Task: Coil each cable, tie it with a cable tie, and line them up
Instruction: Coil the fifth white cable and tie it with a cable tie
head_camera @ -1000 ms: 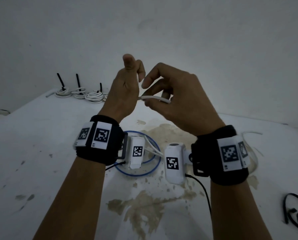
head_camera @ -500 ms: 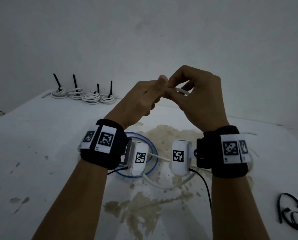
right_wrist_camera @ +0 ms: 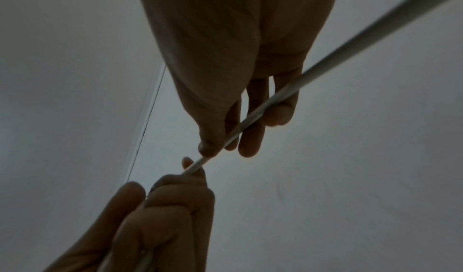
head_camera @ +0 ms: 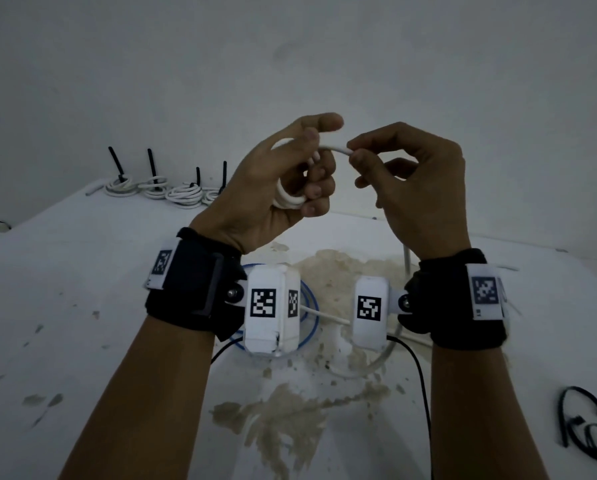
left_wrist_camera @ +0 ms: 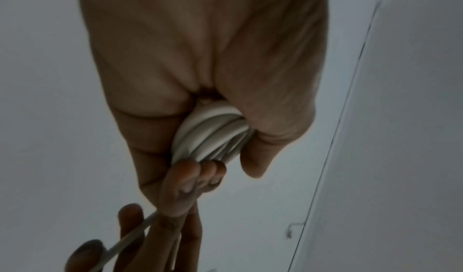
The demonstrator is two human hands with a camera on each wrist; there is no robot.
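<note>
1. Four tied white coils (head_camera: 167,190) already sit in a row at the back of the white table (head_camera: 65,306), black tie tails sticking up.
2. Left hand (head_camera: 276,188) has its fingers curled round a bundle of white cable (head_camera: 286,199) loops, held up in the air.
3. Right hand (head_camera: 418,181) pinches the free run between thumb and forefinger, feeding it toward the coil.
4. Looks like more slack trails on the table, so winding isn't finished, and tying is still to come.
5. A blue cable (head_camera: 311,306) waits below, and black cable ties (head_camera: 588,427) lie at the right.
</note>
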